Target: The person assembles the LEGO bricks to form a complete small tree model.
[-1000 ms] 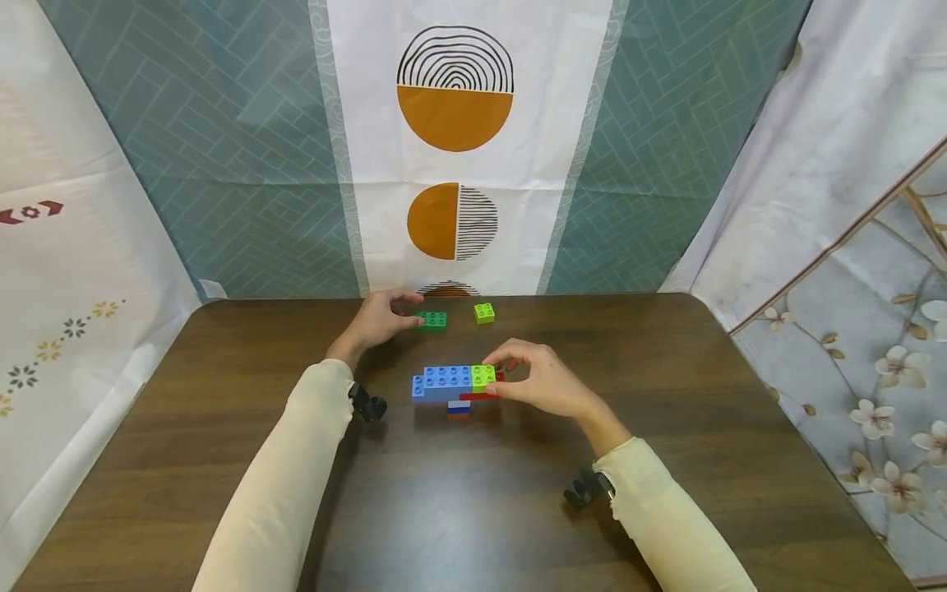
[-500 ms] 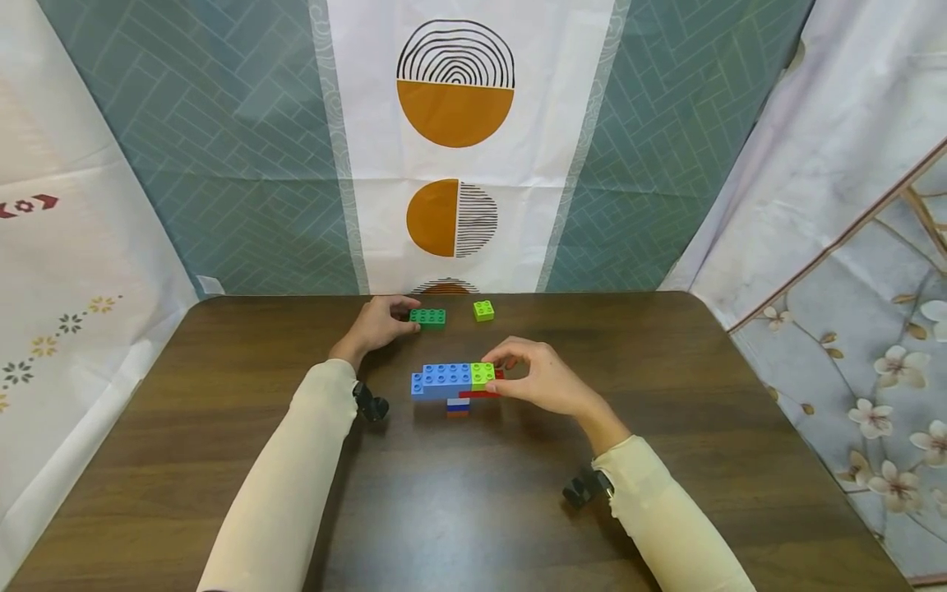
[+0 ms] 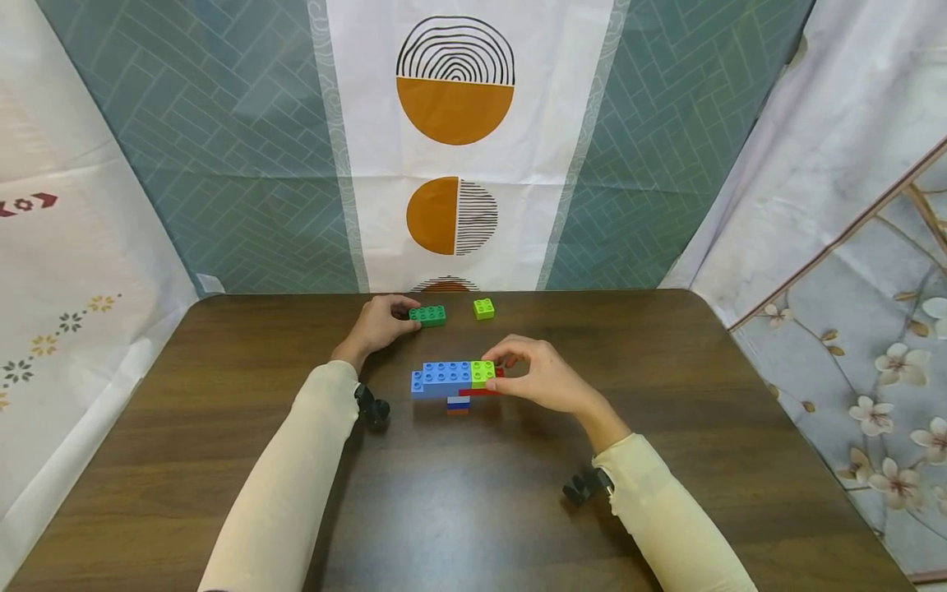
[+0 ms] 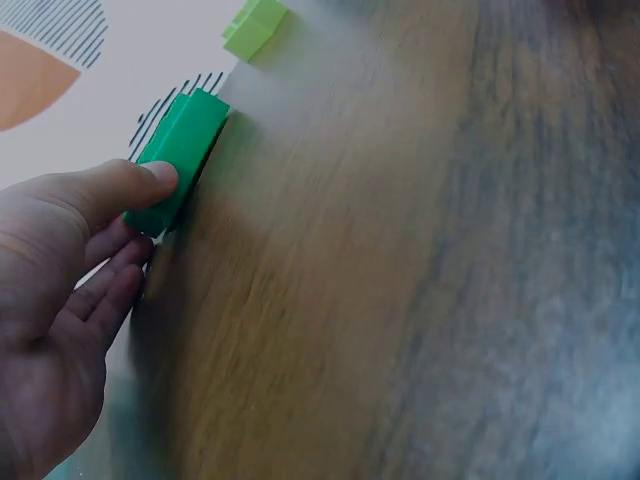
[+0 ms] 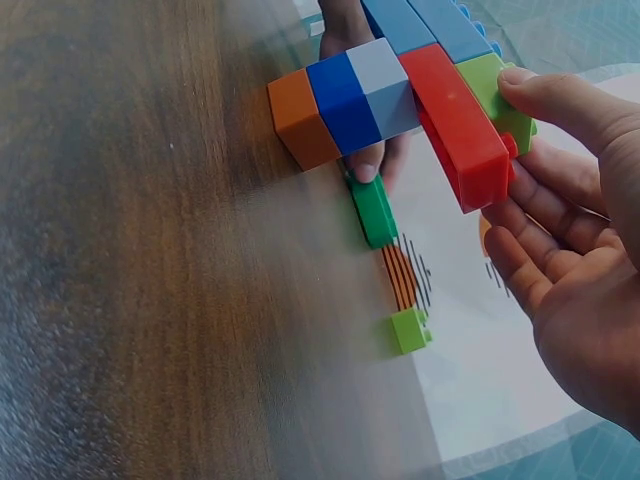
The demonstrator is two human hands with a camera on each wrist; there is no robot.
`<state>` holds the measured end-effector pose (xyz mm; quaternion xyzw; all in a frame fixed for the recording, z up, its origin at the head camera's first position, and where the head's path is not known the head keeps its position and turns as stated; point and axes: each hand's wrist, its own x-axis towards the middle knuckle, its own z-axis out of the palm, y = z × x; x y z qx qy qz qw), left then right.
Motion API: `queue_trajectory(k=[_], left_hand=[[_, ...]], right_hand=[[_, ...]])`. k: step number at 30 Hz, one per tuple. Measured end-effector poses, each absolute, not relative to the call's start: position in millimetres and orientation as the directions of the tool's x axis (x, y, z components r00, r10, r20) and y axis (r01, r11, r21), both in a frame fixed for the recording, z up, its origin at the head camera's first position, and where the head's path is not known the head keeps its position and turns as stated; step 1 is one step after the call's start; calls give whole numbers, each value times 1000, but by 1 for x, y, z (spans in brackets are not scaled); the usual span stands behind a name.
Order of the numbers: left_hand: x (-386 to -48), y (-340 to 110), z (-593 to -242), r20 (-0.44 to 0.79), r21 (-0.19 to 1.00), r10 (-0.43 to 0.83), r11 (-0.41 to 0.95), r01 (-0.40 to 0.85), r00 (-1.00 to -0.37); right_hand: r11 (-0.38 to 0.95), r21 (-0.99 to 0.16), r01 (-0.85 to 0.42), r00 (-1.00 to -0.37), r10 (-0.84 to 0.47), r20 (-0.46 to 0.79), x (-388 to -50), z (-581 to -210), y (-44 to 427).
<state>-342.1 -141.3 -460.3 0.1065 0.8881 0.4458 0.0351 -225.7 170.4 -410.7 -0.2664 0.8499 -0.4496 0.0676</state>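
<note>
My left hand (image 3: 377,323) pinches the left end of a green toy building brick (image 3: 427,316) near the table's far edge. In the left wrist view, the thumb lies along the brick's (image 4: 185,150) near side and the other fingers are partly hidden behind it. My right hand (image 3: 547,376) pinches a lime green brick (image 3: 482,373) at the right end of a built brick structure. Light blue bricks (image 3: 446,374) form its top left. Under the lime brick sits a red brick (image 5: 460,130). The column below has white (image 5: 383,90), blue (image 5: 343,95) and orange (image 5: 303,118) bricks.
A small lime brick (image 3: 484,309) stands alone right of the green one. The brown wooden table (image 3: 459,510) ends at a patterned cloth backdrop (image 3: 459,164). Cloths also hang at the left (image 3: 74,329) and right (image 3: 851,370).
My left hand's fingers have come in lower around the green brick's left end, and the brick has shifted slightly left. The right hand and the structure have stayed put.
</note>
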Motion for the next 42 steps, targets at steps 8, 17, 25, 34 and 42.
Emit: queue_trajectory(k=[8,17,25,34,42], left_hand=[[-342,-145,-462,48,824,202,545,153,-978],[-327,-144,-448,110,835,217,510,208,-970],[-309,-142,-437,151,847,260,463,261,-954],[-279,-136,-414,177,866,303,403,295,-936],[-249,-134,-404,218,883,320,338,326,-922]], right_hand=[[459,-798,-391,-850,-513,121,-226,-411,171],[468,-781,-413,-848,-511,143,-227,-411,172],[473,-791,-388,-855,-506,117,-225,-410,172],[461,-787,-410,-845,-516,138,-226,-411,171],[461,-787,-410,-845,-517,138,-226,-410,171]])
